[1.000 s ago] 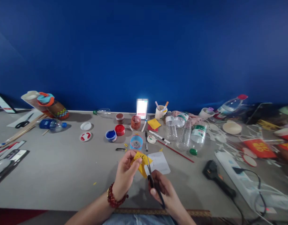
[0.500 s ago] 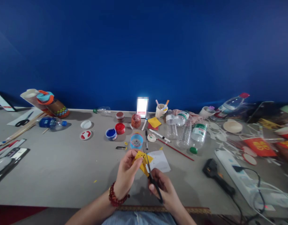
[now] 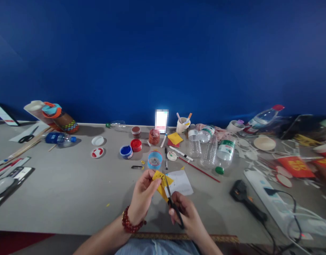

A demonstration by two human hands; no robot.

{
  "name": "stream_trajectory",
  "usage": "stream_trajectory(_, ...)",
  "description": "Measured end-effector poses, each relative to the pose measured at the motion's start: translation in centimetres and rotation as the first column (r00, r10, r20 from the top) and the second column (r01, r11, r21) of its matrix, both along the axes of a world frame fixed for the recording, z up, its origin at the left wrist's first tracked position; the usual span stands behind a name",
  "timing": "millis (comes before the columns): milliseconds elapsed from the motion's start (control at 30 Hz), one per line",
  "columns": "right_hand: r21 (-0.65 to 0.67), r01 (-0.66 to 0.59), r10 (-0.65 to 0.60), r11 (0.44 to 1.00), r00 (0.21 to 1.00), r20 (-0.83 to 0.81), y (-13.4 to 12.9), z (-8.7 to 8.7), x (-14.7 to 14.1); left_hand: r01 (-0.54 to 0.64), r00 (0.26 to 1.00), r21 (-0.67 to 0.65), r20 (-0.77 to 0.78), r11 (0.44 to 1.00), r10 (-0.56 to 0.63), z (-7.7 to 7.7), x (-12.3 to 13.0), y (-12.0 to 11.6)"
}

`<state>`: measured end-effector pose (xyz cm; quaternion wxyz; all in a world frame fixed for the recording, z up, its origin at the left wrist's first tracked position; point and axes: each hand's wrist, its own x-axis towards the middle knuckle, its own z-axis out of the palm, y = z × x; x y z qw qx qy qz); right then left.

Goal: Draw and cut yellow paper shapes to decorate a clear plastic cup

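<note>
Yellow paper (image 3: 162,191) with small dark marks is pinched between the thumb and fingers of my left hand (image 3: 145,193), which has a red bead bracelet (image 3: 131,221) at the wrist. My right hand (image 3: 186,212) is closed round the black handles of a pair of scissors (image 3: 176,210). The blades point away from me and lie across the yellow paper; whether they are cutting at this instant I cannot tell. Beneath and to the right lies a white sheet of paper (image 3: 180,182). Just beyond my hands stands a light-blue cup (image 3: 155,161).
Paint pots, blue (image 3: 126,151) and red (image 3: 136,145), stand beyond my left hand. Clear plastic bottles (image 3: 225,152) lie to the right, near a red paintbrush (image 3: 202,170). A black corded tool (image 3: 248,200) and a white power strip (image 3: 269,202) occupy the right side. A lit phone (image 3: 161,121) leans at the back.
Almost nothing differs. Both hands keep their hold on the paper and scissors, with only a very slight shift of the view.
</note>
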<state>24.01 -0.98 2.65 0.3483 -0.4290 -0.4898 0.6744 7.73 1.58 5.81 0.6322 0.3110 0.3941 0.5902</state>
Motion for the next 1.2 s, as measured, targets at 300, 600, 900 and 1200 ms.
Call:
stream_trajectory(300,-0.016,-0.002,0.002,1.000,1.000,0.006,0.08,0.14,-0.03,0.001,1.000,-0.029,0.001,1.000,-0.001,-0.03,0.08,-0.02)
stream_trajectory(600,0.026,-0.011,0.010,1.000,0.999,0.048,0.10,-0.21,0.14,0.042,0.999,-0.033,0.003,0.999,-0.042,0.01,-0.20,0.03)
stream_trajectory(900,0.044,-0.013,0.010,0.999,0.997,0.081,0.14,-0.28,0.31,0.043,0.999,-0.041,0.016,0.998,-0.042,0.37,-0.22,0.01)
stream_trajectory(1200,0.043,-0.034,0.029,0.999,0.994,0.106,0.23,-0.12,0.51,0.053,0.998,-0.053,-0.034,0.997,-0.055,0.80,-0.59,0.24)
